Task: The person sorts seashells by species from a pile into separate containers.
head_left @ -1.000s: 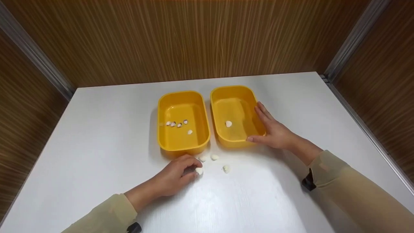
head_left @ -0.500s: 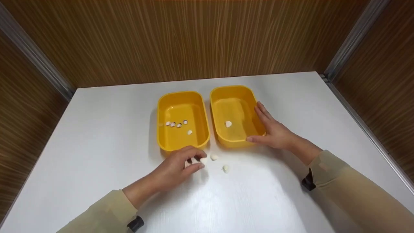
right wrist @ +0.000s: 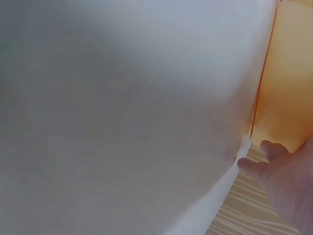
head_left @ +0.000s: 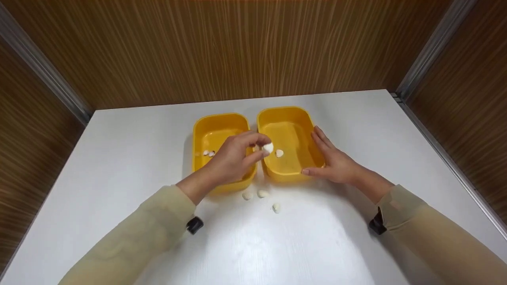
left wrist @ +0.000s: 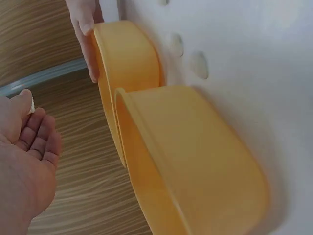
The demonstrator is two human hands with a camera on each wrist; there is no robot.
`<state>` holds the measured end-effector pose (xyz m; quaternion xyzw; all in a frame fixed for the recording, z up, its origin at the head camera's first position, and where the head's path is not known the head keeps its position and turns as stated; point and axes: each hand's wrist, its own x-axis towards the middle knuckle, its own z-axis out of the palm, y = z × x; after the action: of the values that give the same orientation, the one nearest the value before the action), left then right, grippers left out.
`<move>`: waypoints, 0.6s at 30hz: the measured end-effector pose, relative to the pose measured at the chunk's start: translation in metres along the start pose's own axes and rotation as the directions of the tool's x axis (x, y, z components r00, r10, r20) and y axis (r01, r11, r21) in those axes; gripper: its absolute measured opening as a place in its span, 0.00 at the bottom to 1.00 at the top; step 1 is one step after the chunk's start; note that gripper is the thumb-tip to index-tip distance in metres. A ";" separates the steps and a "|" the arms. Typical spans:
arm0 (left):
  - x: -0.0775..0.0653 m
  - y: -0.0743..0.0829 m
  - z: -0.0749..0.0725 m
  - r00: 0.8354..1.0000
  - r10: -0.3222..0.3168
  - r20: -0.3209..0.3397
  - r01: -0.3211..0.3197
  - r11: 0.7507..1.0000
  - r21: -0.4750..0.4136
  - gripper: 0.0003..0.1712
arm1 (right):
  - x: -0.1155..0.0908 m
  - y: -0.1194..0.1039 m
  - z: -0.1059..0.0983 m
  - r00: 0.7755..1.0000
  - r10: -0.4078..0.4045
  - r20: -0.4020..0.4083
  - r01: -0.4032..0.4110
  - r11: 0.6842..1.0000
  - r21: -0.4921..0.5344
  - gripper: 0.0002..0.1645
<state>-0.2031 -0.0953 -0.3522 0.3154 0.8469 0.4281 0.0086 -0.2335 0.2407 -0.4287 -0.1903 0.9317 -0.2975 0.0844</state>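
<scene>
Between thumb and fingertips, my left hand (head_left: 237, 156) pinches a small white shell (head_left: 268, 148), held over the inner edges of two yellow tubs. In the left wrist view the shell's ribbed edge shows at the fingertips. The right tub (head_left: 287, 113) has one white shell (head_left: 279, 153) on its floor. My right hand (head_left: 336, 163) rests against that tub's right side and near corner, fingers fairly straight along the outer wall. Inside the left tub (head_left: 220, 118), two small shells (head_left: 209, 153) show; my left hand hides the rest of its floor.
Three pale shells lie on the white table in front of the tubs: a left one (head_left: 247, 195), a middle one (head_left: 262, 193) and a nearer one (head_left: 276, 207). A wood-grain panel (head_left: 245, 51) stands behind the table (head_left: 130, 150), with others at both sides.
My left hand has picked up a shell from the table and carried it up and right, over the tubs. My right hand has stayed against the right tub.
</scene>
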 end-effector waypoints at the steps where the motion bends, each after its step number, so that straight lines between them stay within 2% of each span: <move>1: 0.007 0.000 0.002 1.000 -0.012 0.002 0.012 1.000 0.002 0.14 | 0.000 0.000 0.000 1.000 0.002 0.000 -0.002 1.000 -0.001 0.75; 10: 0.056 -0.010 0.025 0.985 -0.171 0.019 0.171 0.985 0.022 0.19 | 0.002 -0.001 0.003 1.000 0.001 -0.001 -0.001 1.000 -0.013 0.75; 15: 0.074 -0.018 0.038 0.972 -0.234 0.019 0.234 0.972 0.004 0.19 | 0.001 -0.001 0.002 1.000 0.024 0.002 -0.024 1.000 -0.016 0.74; 18: 0.081 -0.023 0.045 0.971 -0.239 0.009 0.239 0.971 0.002 0.18 | 0.000 0.000 0.001 1.000 0.024 0.000 -0.024 0.999 -0.021 0.74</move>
<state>-0.2673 -0.0288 -0.3768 0.2131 0.8787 0.4223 0.0639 -0.2333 0.2397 -0.4298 -0.1801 0.9370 -0.2868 0.0863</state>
